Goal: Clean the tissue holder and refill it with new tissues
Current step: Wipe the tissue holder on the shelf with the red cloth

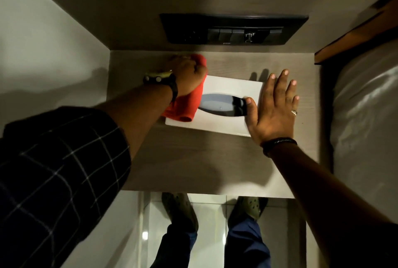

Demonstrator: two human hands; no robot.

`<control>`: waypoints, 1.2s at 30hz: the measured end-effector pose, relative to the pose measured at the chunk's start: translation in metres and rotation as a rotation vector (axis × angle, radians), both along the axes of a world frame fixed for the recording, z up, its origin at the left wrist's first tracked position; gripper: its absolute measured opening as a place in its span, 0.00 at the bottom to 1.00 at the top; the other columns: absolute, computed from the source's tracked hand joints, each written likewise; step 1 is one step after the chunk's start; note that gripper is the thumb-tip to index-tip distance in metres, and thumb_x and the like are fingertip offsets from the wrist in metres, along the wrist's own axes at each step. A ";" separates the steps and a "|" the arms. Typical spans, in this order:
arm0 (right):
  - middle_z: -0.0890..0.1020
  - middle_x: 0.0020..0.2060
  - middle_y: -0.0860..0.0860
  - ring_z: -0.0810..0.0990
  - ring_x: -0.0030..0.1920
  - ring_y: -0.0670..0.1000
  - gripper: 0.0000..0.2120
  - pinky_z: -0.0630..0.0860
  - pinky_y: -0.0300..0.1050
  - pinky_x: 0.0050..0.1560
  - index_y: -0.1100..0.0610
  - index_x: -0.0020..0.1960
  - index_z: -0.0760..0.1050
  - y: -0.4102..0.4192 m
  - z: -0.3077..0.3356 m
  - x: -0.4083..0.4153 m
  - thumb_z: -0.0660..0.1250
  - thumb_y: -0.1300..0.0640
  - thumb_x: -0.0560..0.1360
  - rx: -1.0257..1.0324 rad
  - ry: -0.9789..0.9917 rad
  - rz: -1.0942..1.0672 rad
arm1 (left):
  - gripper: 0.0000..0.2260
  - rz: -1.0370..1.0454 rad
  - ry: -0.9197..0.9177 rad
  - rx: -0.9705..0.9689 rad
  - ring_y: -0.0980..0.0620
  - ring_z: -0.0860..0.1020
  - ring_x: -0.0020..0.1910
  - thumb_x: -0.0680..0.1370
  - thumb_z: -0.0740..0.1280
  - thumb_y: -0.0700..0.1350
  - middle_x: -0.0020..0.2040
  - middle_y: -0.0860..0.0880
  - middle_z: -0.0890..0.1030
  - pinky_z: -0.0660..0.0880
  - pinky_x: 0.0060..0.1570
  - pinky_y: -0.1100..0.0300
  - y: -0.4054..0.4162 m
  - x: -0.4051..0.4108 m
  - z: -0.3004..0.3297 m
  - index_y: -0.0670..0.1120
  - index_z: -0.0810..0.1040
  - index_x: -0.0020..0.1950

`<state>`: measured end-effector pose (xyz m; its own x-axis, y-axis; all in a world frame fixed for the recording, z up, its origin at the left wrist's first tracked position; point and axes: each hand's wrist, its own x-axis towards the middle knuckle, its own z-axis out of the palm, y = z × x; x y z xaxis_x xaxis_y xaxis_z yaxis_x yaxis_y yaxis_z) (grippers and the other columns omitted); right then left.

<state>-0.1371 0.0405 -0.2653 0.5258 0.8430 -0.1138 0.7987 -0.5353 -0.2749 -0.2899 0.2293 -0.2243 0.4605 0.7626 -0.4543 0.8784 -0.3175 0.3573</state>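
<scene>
A grey wood-grain surface [204, 160] fills the middle of the view, set between a pale wall on the left and a white-sheeted bed [366, 117] on the right. On its far half lies a white rectangular tissue holder [228, 86], its long axis running left to right and slightly skewed, with a dark oval slot facing up. What is inside the slot cannot be made out. The left hand [189, 78] is closed in a fist round a red cloth [187, 106], which drapes over the holder's left end and hides that edge. The right hand [273, 106] lies flat on the holder's right end, fingers straight and spread, thumb at the tip of the slot, covering that corner. A black switch panel [232, 29] sits on the wall behind; its details are dim.
</scene>
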 end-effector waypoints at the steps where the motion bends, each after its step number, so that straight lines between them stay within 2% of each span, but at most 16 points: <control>1: 0.47 0.78 0.59 0.46 0.77 0.64 0.36 0.50 0.66 0.74 0.56 0.78 0.46 0.000 0.000 0.000 0.44 0.36 0.78 -0.002 -0.001 -0.002 | 0.30 -0.056 0.023 0.013 0.41 0.75 0.59 0.71 0.44 0.53 0.57 0.37 0.80 0.65 0.64 0.56 0.002 0.002 0.000 0.37 0.80 0.52; 3: 0.47 0.78 0.59 0.46 0.77 0.64 0.35 0.51 0.66 0.74 0.55 0.78 0.46 0.000 0.000 0.000 0.44 0.36 0.78 -0.009 0.003 -0.007 | 0.31 -0.187 0.021 0.166 0.41 0.71 0.66 0.71 0.44 0.54 0.65 0.39 0.76 0.62 0.69 0.51 -0.012 0.000 -0.005 0.40 0.77 0.60; 5: 0.47 0.78 0.59 0.46 0.77 0.64 0.35 0.51 0.67 0.74 0.55 0.78 0.45 0.000 0.001 0.001 0.44 0.36 0.78 -0.011 0.006 -0.005 | 0.29 -0.255 -0.021 0.321 0.40 0.63 0.73 0.73 0.50 0.52 0.73 0.42 0.68 0.56 0.73 0.46 -0.042 -0.008 -0.009 0.43 0.69 0.71; 6: 0.47 0.78 0.58 0.46 0.77 0.64 0.35 0.51 0.67 0.74 0.55 0.78 0.45 0.000 0.001 0.001 0.45 0.37 0.78 -0.009 0.008 -0.001 | 0.29 -0.269 -0.047 0.365 0.40 0.61 0.75 0.73 0.53 0.52 0.75 0.43 0.66 0.54 0.74 0.44 -0.058 -0.012 -0.010 0.43 0.65 0.74; 13: 0.46 0.79 0.57 0.45 0.77 0.63 0.36 0.49 0.66 0.74 0.55 0.78 0.44 0.001 0.007 0.003 0.44 0.36 0.78 -0.027 0.036 0.025 | 0.27 -0.315 -0.129 0.459 0.40 0.55 0.77 0.79 0.52 0.52 0.77 0.43 0.60 0.53 0.74 0.45 -0.087 -0.061 -0.024 0.43 0.60 0.76; 15: 0.46 0.79 0.57 0.45 0.77 0.63 0.36 0.49 0.65 0.74 0.55 0.78 0.44 0.002 0.008 0.002 0.44 0.36 0.77 -0.027 0.042 0.025 | 0.27 -0.250 -0.214 0.417 0.36 0.52 0.76 0.79 0.53 0.50 0.77 0.40 0.56 0.49 0.76 0.47 -0.094 -0.078 -0.028 0.40 0.57 0.76; 18: 0.45 0.79 0.57 0.44 0.78 0.62 0.37 0.49 0.64 0.75 0.55 0.78 0.43 0.002 0.009 0.001 0.43 0.35 0.77 -0.023 0.040 0.027 | 0.27 -0.052 -0.289 0.305 0.36 0.48 0.77 0.79 0.51 0.49 0.77 0.40 0.49 0.42 0.76 0.52 -0.100 -0.079 -0.027 0.38 0.52 0.76; 20: 0.46 0.79 0.58 0.45 0.77 0.63 0.37 0.49 0.64 0.75 0.55 0.78 0.44 0.002 0.009 0.000 0.44 0.35 0.77 -0.019 0.035 0.022 | 0.28 0.037 -0.355 0.235 0.36 0.50 0.77 0.79 0.51 0.49 0.77 0.41 0.47 0.45 0.75 0.52 -0.101 -0.072 -0.024 0.37 0.51 0.76; 22: 0.47 0.78 0.58 0.46 0.77 0.63 0.36 0.49 0.64 0.75 0.56 0.78 0.45 0.002 0.008 -0.001 0.44 0.36 0.78 -0.014 0.030 0.020 | 0.28 0.158 -0.424 0.132 0.39 0.60 0.74 0.81 0.53 0.48 0.78 0.40 0.49 0.61 0.71 0.52 -0.093 -0.067 -0.020 0.41 0.47 0.77; 23: 0.47 0.78 0.58 0.45 0.77 0.63 0.36 0.49 0.64 0.75 0.56 0.78 0.45 0.002 0.008 -0.001 0.45 0.36 0.78 -0.010 0.029 0.021 | 0.29 0.266 -0.454 0.054 0.43 0.67 0.69 0.82 0.54 0.48 0.78 0.40 0.53 0.69 0.63 0.55 -0.086 -0.065 -0.018 0.44 0.44 0.78; 25: 0.46 0.78 0.58 0.45 0.78 0.62 0.36 0.48 0.63 0.75 0.56 0.78 0.44 0.003 0.008 -0.001 0.45 0.36 0.78 -0.002 0.033 0.025 | 0.28 0.458 -0.480 -0.109 0.51 0.71 0.61 0.83 0.55 0.49 0.75 0.43 0.62 0.68 0.53 0.62 -0.070 -0.064 -0.016 0.50 0.44 0.78; 27: 0.46 0.78 0.58 0.45 0.78 0.62 0.36 0.49 0.63 0.75 0.56 0.79 0.44 0.003 0.006 -0.001 0.45 0.36 0.78 0.009 0.035 0.011 | 0.27 0.489 -0.475 -0.160 0.55 0.69 0.58 0.83 0.55 0.50 0.74 0.46 0.64 0.65 0.49 0.67 -0.061 -0.060 -0.017 0.53 0.46 0.78; 30: 0.46 0.78 0.60 0.45 0.77 0.63 0.36 0.51 0.64 0.74 0.56 0.79 0.45 0.003 0.005 -0.001 0.46 0.36 0.78 0.016 0.026 -0.028 | 0.29 0.428 -0.461 -0.098 0.49 0.72 0.58 0.82 0.56 0.48 0.75 0.45 0.63 0.69 0.46 0.65 -0.050 -0.044 -0.014 0.52 0.44 0.78; 32: 0.47 0.78 0.61 0.46 0.77 0.64 0.36 0.53 0.65 0.74 0.56 0.79 0.46 0.003 0.005 -0.001 0.47 0.37 0.78 0.023 0.018 -0.043 | 0.30 0.340 -0.426 -0.005 0.41 0.70 0.66 0.81 0.57 0.45 0.77 0.41 0.58 0.72 0.59 0.56 -0.042 -0.032 -0.015 0.47 0.44 0.78; 34: 0.47 0.78 0.61 0.46 0.77 0.65 0.35 0.53 0.65 0.74 0.56 0.79 0.47 0.003 0.003 -0.001 0.48 0.38 0.79 0.033 0.017 -0.054 | 0.29 0.189 -0.361 0.089 0.35 0.60 0.74 0.80 0.56 0.45 0.78 0.37 0.53 0.63 0.71 0.47 -0.033 -0.022 -0.016 0.42 0.47 0.78; 36: 0.47 0.78 0.62 0.45 0.77 0.65 0.35 0.54 0.65 0.74 0.57 0.79 0.47 0.003 0.002 0.000 0.48 0.38 0.79 0.036 0.016 -0.050 | 0.30 -0.017 -0.251 0.217 0.33 0.50 0.76 0.77 0.55 0.46 0.78 0.36 0.51 0.53 0.74 0.43 -0.030 -0.019 -0.017 0.39 0.51 0.77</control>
